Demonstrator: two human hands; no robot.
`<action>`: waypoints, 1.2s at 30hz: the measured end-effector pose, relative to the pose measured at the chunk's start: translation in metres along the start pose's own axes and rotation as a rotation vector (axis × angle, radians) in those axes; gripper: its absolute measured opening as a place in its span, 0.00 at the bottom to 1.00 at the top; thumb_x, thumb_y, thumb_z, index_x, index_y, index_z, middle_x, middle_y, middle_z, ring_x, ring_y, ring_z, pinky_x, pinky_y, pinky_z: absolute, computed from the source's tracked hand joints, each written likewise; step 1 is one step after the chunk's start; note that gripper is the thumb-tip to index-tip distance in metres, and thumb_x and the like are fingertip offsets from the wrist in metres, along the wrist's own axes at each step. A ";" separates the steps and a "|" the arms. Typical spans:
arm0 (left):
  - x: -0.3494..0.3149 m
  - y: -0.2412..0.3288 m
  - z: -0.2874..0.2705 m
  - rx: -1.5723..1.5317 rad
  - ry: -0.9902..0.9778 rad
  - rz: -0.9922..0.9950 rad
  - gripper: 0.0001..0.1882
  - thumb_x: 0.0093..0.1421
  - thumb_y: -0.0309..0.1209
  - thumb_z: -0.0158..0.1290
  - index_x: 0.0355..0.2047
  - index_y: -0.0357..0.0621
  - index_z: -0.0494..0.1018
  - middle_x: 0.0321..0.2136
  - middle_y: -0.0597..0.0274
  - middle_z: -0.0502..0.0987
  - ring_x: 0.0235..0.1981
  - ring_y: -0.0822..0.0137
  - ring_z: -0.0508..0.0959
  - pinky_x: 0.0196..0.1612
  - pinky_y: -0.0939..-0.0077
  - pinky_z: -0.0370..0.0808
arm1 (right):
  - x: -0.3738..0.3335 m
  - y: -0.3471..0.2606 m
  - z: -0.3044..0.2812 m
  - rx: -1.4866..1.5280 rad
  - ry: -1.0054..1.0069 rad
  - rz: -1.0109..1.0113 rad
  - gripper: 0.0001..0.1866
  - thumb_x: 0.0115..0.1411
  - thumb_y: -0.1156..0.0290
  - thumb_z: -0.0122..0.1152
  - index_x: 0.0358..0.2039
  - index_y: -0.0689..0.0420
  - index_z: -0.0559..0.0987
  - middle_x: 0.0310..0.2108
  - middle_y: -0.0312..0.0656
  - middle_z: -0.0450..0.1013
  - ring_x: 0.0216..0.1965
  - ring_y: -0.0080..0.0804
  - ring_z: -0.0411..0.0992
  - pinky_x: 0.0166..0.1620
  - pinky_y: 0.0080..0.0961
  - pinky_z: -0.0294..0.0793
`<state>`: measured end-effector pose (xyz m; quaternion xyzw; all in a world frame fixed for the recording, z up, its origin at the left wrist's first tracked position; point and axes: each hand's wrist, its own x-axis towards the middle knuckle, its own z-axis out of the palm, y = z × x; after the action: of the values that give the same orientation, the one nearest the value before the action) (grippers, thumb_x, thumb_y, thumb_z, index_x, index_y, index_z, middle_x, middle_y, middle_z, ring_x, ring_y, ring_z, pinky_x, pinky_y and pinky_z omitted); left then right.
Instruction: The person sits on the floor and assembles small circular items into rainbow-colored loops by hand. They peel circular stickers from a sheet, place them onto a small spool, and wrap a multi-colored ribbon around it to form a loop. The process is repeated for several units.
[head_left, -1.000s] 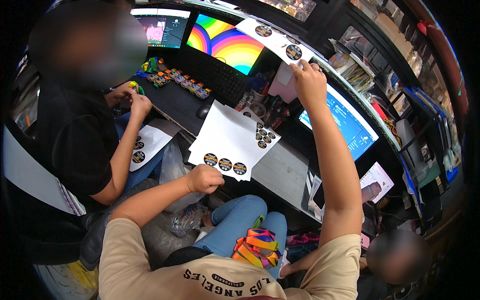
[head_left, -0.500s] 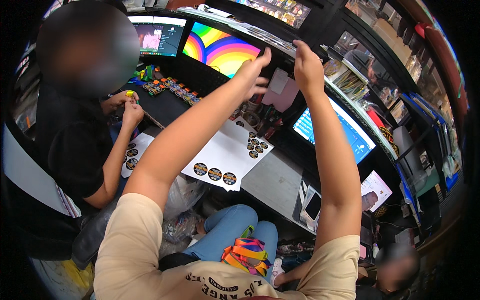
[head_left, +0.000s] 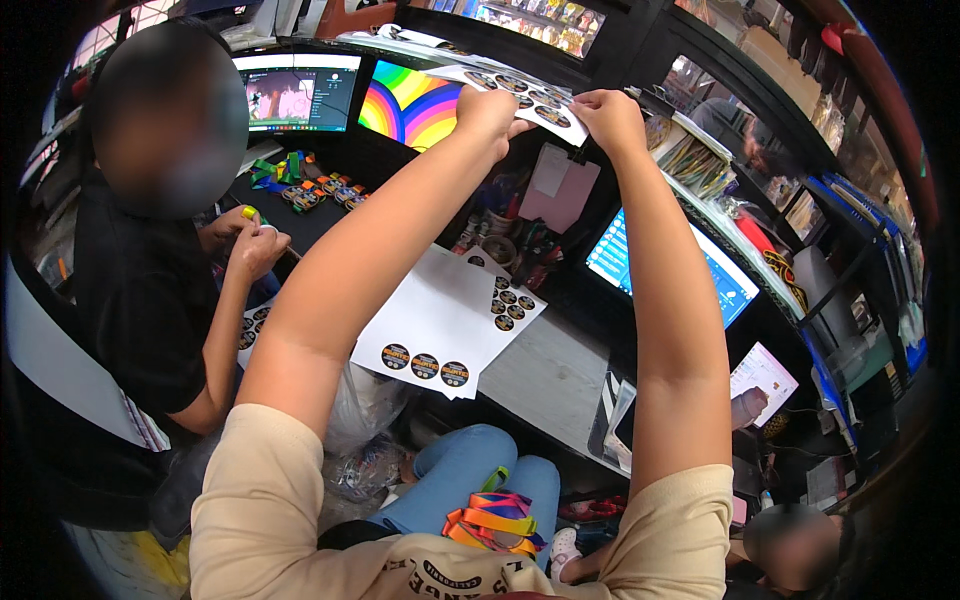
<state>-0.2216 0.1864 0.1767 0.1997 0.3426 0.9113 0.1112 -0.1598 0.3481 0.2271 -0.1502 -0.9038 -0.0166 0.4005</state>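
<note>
Both arms reach far forward over the desk. A white sheet of round black stickers (head_left: 535,98) is stretched between my hands, in front of the shelf above the monitors. My left hand (head_left: 487,118) is closed on its near left edge, and my right hand (head_left: 608,118) pinches its right corner. On the desk below lie larger white sheets (head_left: 430,310) with a few round black-and-orange stickers along the edges. Bright multicoloured ribbons (head_left: 492,525) rest on my lap.
At the left a person in black (head_left: 150,300) handles a small yellow item beside medals with ribbons (head_left: 320,190). Monitors (head_left: 410,105) line the desk's back. A pink clipboard (head_left: 560,190) stands behind the sheets; a phone (head_left: 625,430) lies at right. Another person (head_left: 795,545) is at lower right.
My hands were raised with fingers apart and no sheet in them. Now they hold the sticker sheet between them at the shelf. My view has shifted slightly.
</note>
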 end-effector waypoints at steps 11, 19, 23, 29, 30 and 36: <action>-0.115 0.027 -0.093 -0.023 -0.127 0.089 0.24 0.58 0.15 0.48 0.56 0.36 0.59 0.48 0.49 0.72 0.46 0.59 0.78 0.45 0.64 0.81 | 0.002 -0.004 0.006 -0.056 0.071 0.090 0.11 0.52 0.56 0.63 0.34 0.43 0.86 0.34 0.44 0.80 0.39 0.45 0.78 0.45 0.37 0.77; -0.220 -0.036 -0.162 -0.161 0.098 -0.030 0.26 0.59 0.15 0.46 0.58 0.36 0.56 0.51 0.49 0.71 0.45 0.60 0.79 0.37 0.70 0.84 | -0.004 0.002 0.018 -0.031 0.102 0.082 0.14 0.53 0.56 0.60 0.38 0.42 0.85 0.36 0.44 0.80 0.40 0.46 0.78 0.45 0.41 0.76; -0.254 -0.090 -0.196 -0.028 0.176 -0.164 0.27 0.59 0.13 0.43 0.59 0.41 0.55 0.52 0.47 0.69 0.46 0.59 0.79 0.36 0.67 0.84 | -0.020 0.003 0.019 -0.097 0.434 -0.264 0.13 0.57 0.61 0.58 0.39 0.50 0.84 0.41 0.44 0.78 0.44 0.45 0.76 0.49 0.36 0.73; -0.253 -0.156 -0.241 0.372 0.361 -0.513 0.33 0.59 0.20 0.50 0.55 0.49 0.41 0.51 0.49 0.67 0.43 0.57 0.79 0.36 0.62 0.83 | -0.079 -0.019 0.010 -0.138 0.516 -0.758 0.10 0.52 0.70 0.59 0.37 0.52 0.78 0.38 0.39 0.76 0.40 0.40 0.76 0.55 0.49 0.68; -0.250 -0.161 -0.244 0.377 0.335 -0.460 0.33 0.58 0.20 0.51 0.55 0.49 0.42 0.51 0.49 0.66 0.42 0.57 0.79 0.33 0.63 0.83 | -0.096 -0.023 0.005 -0.160 0.491 -0.811 0.10 0.51 0.71 0.59 0.36 0.52 0.77 0.38 0.39 0.75 0.41 0.39 0.75 0.56 0.50 0.67; -0.218 -0.175 -0.252 0.628 0.268 -0.139 0.39 0.52 0.15 0.56 0.56 0.42 0.42 0.48 0.43 0.67 0.43 0.56 0.78 0.28 0.68 0.83 | -0.205 -0.028 -0.029 0.165 0.423 -0.652 0.18 0.47 0.77 0.63 0.42 0.53 0.79 0.43 0.43 0.74 0.44 0.42 0.73 0.57 0.48 0.67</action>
<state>-0.1262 0.0956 -0.1756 0.0788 0.6307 0.7696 0.0601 -0.0173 0.2645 0.0997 0.1842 -0.7998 -0.1009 0.5624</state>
